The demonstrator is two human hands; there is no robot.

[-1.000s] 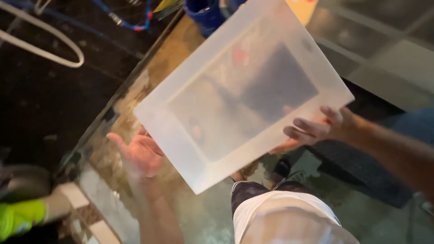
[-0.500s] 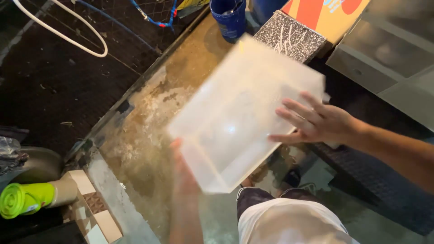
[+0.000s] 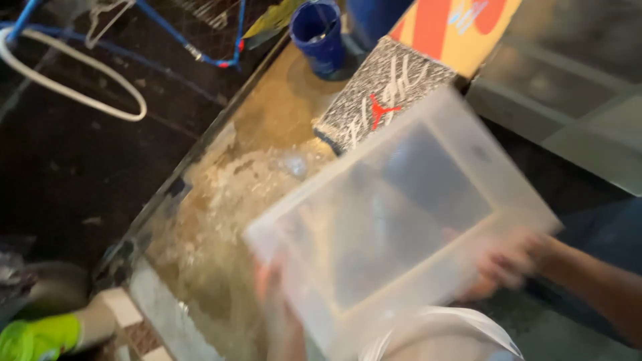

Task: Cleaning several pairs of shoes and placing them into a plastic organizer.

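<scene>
Above the wet, stained concrete floor [image 3: 221,200], both hands, left hand [image 3: 274,294] and right hand [image 3: 498,264], grip clamped, hold a translucent, frosted rectangular plastic box [image 3: 401,214].

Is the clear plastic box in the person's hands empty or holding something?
Empty, as far as shows: through the clear plastic box only the floor and a dark mat appear. The frame is motion-blurred, so small contents cannot be ruled out.

Speckled grey box [image 3: 378,100], blue bucket [image 3: 318,33], white hose [image 3: 73,93]

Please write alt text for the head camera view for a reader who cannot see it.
Two bare hands, left hand and right hand, hold a blurred translucent plastic box over a wet, stained floor. Behind it lie a speckled grey box and a blue bucket.
</scene>
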